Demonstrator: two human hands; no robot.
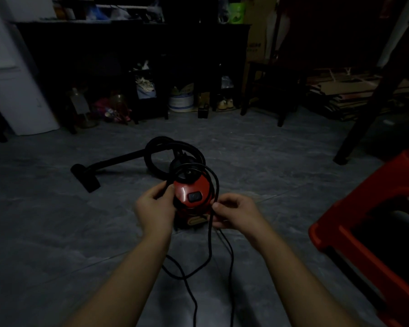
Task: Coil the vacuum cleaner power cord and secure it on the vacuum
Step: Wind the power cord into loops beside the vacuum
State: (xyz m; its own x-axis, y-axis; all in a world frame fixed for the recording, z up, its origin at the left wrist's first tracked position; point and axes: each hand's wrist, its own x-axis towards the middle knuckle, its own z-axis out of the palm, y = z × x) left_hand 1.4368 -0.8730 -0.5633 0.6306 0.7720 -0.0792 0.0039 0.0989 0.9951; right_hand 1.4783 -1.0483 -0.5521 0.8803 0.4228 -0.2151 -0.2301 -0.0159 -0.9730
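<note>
A person's two bare hands work a black power cord over a small red canister vacuum that sits on a grey tiled floor in a dimly lit storage room. The hands are apart, one on each side of the vacuum: the left hand pinches the cord against the machine's left side with curled fingers, and the right hand pinches it just right of the body. Between them a loop of cord arches over the top of the vacuum. The remaining cord drops from the right hand and trails in loose bends across the near floor toward the camera. Behind the vacuum its black hose curls in a ring, and the wand runs left to a floor nozzle lying flat on the tiles. A red plastic stool stands at the near right. Along the far wall a long dark table carries clutter above and shelters a white bucket below. A white appliance stands at far left, and flattened cardboard is stacked at far right.
</note>
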